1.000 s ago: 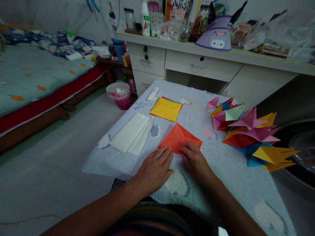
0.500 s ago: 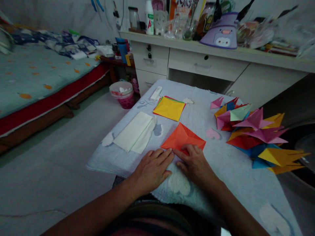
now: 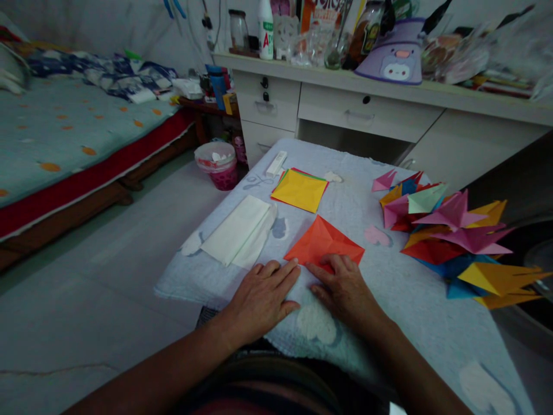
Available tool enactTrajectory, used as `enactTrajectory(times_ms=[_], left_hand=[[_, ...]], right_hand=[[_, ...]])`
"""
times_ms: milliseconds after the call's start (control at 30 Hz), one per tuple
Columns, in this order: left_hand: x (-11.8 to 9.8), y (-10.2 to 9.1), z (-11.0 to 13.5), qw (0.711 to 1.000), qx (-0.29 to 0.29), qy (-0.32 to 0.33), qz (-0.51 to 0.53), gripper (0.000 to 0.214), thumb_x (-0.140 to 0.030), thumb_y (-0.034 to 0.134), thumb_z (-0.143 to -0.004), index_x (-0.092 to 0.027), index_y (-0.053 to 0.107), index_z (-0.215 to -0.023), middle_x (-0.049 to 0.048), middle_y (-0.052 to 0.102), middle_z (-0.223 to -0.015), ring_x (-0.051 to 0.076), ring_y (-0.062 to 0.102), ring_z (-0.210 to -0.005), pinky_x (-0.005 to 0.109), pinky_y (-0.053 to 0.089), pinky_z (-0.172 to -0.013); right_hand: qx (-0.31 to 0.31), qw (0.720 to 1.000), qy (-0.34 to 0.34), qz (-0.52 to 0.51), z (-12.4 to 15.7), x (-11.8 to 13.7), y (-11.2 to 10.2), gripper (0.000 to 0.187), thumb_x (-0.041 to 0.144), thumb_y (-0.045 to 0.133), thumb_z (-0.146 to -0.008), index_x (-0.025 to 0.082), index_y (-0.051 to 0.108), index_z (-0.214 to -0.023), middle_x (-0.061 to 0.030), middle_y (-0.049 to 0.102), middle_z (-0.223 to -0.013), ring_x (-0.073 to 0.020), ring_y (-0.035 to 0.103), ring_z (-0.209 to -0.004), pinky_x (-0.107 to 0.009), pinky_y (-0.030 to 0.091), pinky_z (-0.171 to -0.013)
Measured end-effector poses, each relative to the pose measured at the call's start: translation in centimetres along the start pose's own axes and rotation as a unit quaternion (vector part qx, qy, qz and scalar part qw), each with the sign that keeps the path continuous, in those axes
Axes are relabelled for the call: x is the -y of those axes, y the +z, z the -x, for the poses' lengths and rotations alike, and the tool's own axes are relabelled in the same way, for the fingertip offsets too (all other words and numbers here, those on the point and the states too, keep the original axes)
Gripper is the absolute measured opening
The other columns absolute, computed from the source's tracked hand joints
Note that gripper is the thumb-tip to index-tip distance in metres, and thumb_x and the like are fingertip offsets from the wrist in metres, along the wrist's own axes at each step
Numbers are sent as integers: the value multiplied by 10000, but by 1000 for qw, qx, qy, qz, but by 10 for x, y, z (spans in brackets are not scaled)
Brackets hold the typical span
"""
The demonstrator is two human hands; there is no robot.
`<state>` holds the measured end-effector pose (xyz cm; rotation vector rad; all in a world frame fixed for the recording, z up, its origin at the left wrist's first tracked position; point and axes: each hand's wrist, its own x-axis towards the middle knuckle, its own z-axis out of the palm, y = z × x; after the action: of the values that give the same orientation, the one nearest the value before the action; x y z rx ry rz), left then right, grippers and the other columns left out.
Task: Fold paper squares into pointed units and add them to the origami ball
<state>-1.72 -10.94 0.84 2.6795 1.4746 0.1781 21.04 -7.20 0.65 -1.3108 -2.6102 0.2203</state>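
Observation:
A folded orange paper (image 3: 322,242) lies on the pale blue cloth-covered table (image 3: 415,311). My left hand (image 3: 261,297) rests flat on the cloth, fingers stretched out, its fingertips touching the paper's near left edge. My right hand (image 3: 345,288) lies flat with fingers spread, pressing on the paper's near edge. Neither hand grips anything.
A stack of square coloured sheets, yellow on top (image 3: 300,189), lies beyond. A white folded tissue (image 3: 239,230) is at left. A pile of folded paper shapes (image 3: 453,236) fills the right side. A white desk (image 3: 358,109), a pink bin (image 3: 218,164) and a bed (image 3: 64,138) stand behind.
My right hand has slid its fingers left along the orange paper's near edge and flattened. My left hand stays flat beside it. The view has shifted slightly.

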Motion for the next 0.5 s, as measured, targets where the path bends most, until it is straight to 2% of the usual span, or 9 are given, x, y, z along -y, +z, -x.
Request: enactTrajectory(times_ms=[500], left_hand=[[13,-4,4,1000,-5,-1,-15,591,-509,580,-901,-268,433,-1420,20,461,-1506,236,503,-1125,387,408,-899]], right_hand=[[-4,1000,-1,2,0,0,0,415,370,586,-913,263,613,-1313,-141,553,-1169,-302,497,-1042,-489,457,-885]])
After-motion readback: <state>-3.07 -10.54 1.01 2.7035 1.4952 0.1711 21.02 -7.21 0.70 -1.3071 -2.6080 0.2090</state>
